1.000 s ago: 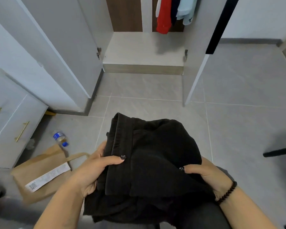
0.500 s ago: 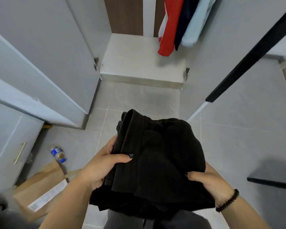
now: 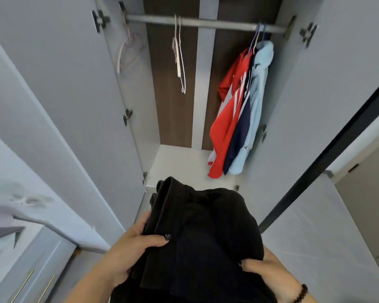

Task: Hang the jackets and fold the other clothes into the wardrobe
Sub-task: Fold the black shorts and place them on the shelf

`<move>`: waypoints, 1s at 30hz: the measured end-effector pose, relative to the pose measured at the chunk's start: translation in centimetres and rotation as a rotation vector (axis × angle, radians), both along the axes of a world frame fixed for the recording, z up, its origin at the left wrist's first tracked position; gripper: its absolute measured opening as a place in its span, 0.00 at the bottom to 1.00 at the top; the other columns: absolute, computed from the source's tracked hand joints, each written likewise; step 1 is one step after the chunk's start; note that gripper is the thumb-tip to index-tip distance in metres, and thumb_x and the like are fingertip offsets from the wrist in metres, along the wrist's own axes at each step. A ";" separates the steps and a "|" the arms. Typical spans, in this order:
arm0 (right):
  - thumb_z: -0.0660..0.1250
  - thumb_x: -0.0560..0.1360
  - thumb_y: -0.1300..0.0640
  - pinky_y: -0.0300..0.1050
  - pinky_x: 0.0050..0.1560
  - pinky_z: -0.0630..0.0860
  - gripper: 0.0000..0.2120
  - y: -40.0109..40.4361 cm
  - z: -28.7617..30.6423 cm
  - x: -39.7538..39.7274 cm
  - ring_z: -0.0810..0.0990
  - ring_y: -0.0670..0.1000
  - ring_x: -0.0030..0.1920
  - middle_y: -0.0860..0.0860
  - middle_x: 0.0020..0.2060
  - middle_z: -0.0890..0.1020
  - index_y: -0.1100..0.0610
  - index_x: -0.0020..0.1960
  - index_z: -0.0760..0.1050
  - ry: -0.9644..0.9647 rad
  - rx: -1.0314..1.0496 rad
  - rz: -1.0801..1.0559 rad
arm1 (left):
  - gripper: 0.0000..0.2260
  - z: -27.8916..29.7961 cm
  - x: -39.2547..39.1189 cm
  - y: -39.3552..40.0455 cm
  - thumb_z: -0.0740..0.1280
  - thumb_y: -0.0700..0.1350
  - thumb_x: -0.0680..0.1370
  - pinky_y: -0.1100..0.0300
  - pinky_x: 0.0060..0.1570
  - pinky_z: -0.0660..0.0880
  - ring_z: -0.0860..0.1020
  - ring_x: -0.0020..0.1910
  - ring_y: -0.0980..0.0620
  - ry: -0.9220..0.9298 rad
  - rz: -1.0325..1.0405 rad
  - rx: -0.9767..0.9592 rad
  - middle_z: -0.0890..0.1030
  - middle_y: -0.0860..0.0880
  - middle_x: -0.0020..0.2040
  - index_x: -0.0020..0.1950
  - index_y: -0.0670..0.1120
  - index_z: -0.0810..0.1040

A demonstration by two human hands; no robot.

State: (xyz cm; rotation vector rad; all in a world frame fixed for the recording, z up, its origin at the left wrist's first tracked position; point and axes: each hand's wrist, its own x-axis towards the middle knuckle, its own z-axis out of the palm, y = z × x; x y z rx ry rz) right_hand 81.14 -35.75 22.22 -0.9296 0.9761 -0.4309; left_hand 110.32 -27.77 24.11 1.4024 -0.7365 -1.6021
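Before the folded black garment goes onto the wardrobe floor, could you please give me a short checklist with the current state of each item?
1. Both hands hold the black garment: left hand and right hand grip its sides: ok.
2. Garment folded: compact bundle: ok.
3. Wardrobe doors open: ok.
4. Wardrobe floor free on the left side: ok.
5. Hanging jackets clear of that spot: they hang at the right: ok.
6. Floor clean: cannot tell.

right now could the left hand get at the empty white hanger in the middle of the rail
Probably not yet: the left hand is gripping the folded black garment along with the right hand. The way to the white wire hanger looks clear through the open doors.
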 end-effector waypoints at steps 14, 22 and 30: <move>0.68 0.58 0.69 0.46 0.37 0.80 0.30 -8.1 15.4 6.5 0.85 0.55 0.46 0.54 0.49 0.85 0.56 0.59 0.76 -0.130 -0.311 -0.098 | 0.24 15.9 5.8 -7.6 0.71 0.38 0.72 0.51 0.53 0.77 0.82 0.55 0.49 -0.211 -0.003 -0.369 0.83 0.52 0.57 0.62 0.61 0.77; 0.70 0.56 0.70 0.48 0.36 0.80 0.30 -18.1 23.3 7.4 0.84 0.59 0.44 0.59 0.49 0.84 0.58 0.58 0.77 -0.291 -0.494 -0.129 | 0.20 23.2 6.7 -19.0 0.71 0.40 0.72 0.57 0.48 0.80 0.82 0.56 0.48 -0.192 -0.027 -0.605 0.83 0.50 0.58 0.60 0.60 0.79; 0.71 0.63 0.61 0.48 0.40 0.81 0.27 -30.9 31.2 7.7 0.84 0.59 0.50 0.58 0.54 0.83 0.56 0.62 0.75 -0.436 -0.627 -0.257 | 0.21 29.6 6.8 -32.5 0.74 0.50 0.71 0.55 0.53 0.77 0.81 0.58 0.49 -0.174 0.005 -0.812 0.82 0.51 0.60 0.63 0.58 0.78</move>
